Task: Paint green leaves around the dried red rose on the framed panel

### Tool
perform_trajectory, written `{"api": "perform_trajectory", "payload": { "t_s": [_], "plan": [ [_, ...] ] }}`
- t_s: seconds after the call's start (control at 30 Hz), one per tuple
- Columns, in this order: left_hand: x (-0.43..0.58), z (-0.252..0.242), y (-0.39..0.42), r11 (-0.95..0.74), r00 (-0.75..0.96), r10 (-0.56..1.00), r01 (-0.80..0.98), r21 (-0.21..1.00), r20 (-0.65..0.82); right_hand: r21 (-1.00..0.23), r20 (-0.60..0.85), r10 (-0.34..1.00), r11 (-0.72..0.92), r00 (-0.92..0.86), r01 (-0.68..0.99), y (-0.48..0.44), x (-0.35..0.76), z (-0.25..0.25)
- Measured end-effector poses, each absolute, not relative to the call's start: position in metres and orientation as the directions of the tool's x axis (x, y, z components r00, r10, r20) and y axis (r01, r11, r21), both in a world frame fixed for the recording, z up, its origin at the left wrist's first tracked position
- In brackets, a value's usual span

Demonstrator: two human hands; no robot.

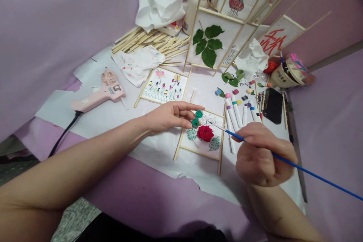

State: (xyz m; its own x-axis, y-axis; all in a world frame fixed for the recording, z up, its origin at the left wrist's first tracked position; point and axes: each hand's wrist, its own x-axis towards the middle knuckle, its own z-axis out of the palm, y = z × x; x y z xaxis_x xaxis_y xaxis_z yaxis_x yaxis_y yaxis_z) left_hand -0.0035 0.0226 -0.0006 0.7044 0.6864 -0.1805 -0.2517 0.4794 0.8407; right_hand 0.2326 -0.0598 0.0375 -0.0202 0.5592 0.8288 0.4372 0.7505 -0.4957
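Between the fingers of my left hand (pixel 172 116) is a small open pot of green paint (pixel 195 122), its lid flipped up. My right hand (pixel 265 153) grips a thin blue paintbrush (pixel 236 135), whose tip hovers over the picture just right of the pot. Below both lies a stick-framed picture (pixel 195 148) with a red rose (pixel 205 133) in its middle. Two leaves beside the rose are dabbed green, and the leaf drawing (pixel 208 120) above it shows black outlines on white.
A pink glue gun (pixel 104 90) with a black cord lies left. Behind are wooden sticks (pixel 153 43), a framed flower picture (pixel 164 86) and an upright leaf panel (pixel 208 41). Markers (pixel 232 117), paint pots (pixel 235 91), a phone (pixel 272 106) and a cup (pixel 283 75) sit right.
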Motion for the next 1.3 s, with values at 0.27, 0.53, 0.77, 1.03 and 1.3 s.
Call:
{"api": "perform_trajectory", "payload": {
  "t_s": [0.27,0.53,0.77,1.03,1.3],
  "plan": [
    [-0.002,0.001,0.022,0.483,0.693,0.702,-0.294,0.825,-0.164,-0.685,0.718,0.688,0.668,0.108,0.292,-0.068,0.228,0.008],
    [-0.003,0.0,0.023,0.503,0.666,0.721,-0.311,0.806,-0.193,-0.802,0.552,0.812,0.455,0.19,0.386,-0.042,0.242,0.007],
    [-0.004,-0.001,0.023,0.546,0.652,0.725,-0.346,0.763,-0.224,-0.808,0.499,0.853,0.394,0.155,0.439,-0.015,0.238,-0.004],
    [-0.005,-0.004,0.025,0.605,0.638,0.723,-0.398,0.689,-0.266,-0.75,0.533,0.843,0.429,0.075,0.502,-0.018,0.239,-0.016],
    [-0.005,-0.004,0.024,0.61,0.642,0.718,-0.396,0.687,-0.267,-0.707,0.546,0.837,0.447,0.023,0.548,-0.018,0.237,-0.017]
  ]
}}
